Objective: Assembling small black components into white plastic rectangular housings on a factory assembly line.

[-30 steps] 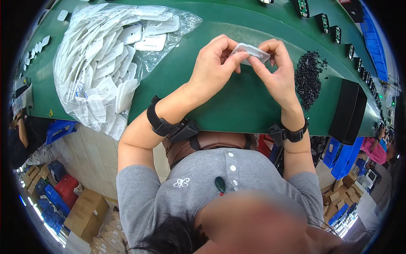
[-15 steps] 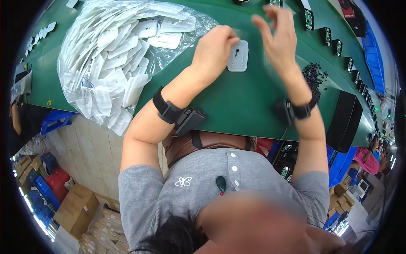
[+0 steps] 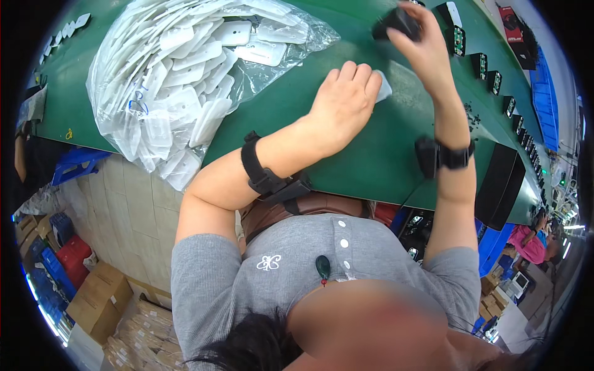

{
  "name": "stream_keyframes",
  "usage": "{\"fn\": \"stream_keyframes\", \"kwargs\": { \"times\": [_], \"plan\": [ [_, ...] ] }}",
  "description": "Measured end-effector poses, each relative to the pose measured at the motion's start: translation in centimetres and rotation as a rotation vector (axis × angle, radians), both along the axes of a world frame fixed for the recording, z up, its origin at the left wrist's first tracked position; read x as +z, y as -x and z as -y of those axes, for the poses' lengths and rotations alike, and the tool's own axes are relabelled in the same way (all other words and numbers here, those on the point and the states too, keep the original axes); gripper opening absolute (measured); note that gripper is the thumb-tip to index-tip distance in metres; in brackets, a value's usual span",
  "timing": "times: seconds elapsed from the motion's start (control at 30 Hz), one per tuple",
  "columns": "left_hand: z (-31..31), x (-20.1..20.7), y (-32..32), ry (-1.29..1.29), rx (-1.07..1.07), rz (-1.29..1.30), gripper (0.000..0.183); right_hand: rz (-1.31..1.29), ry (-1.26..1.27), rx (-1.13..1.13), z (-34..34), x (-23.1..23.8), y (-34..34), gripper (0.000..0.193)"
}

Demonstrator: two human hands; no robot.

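My left hand [image 3: 346, 105] is closed, back up, over a white plastic cover [image 3: 384, 88]. Only the cover's right end shows beyond my fingers; the rest is hidden under the hand. Farther off and to the right, my right hand [image 3: 428, 52] grips a black plastic housing [image 3: 399, 25] between thumb and fingers, above the green table. The housing is somewhat blurred, and its inside cannot be seen. To the left of my left hand lies a large clear plastic bag [image 3: 247, 83] full of similar white covers [image 3: 185, 74].
Black housings with green circuit boards [image 3: 458, 40] stand in a row along the right side of the green table [image 3: 272, 123]. Small black parts [image 3: 472, 117] lie scattered beside my right forearm. A long black box [image 3: 500, 185] sits near the right front edge. Several white pieces [image 3: 71, 28] lie far left.
My left hand has moved right and now covers most of the white cover. My right hand, seen without the housing before, now grips the black housing.
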State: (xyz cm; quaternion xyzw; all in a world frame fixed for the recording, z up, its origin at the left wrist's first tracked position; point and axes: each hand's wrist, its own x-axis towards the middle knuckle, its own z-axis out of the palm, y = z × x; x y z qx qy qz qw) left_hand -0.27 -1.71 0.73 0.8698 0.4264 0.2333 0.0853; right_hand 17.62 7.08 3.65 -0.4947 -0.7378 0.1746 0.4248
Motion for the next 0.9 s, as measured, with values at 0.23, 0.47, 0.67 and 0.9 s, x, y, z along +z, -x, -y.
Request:
{"fn": "stream_keyframes", "kwargs": {
  "times": [0.23,0.47,0.67,0.9],
  "plan": [
    [-1.4,0.2,0.9,0.008,-0.164,0.101,0.049,0.269,0.165,-0.160,11.1,-0.6,-4.9,0.038],
    [-1.9,0.8,2.0,0.082,-0.204,0.188,0.064,0.179,0.049,-0.078,11.4,0.3,-3.3,0.036],
    [-1.5,0.7,3.6,0.112,-0.228,0.275,0.057,0.246,0.019,0.135,10.8,0.5,-0.8,0.037],
    [-0.7,0.3,4.3,0.099,-0.216,0.131,0.053,0.271,0.036,0.184,10.1,-0.6,-0.7,0.037]
  ]
}}
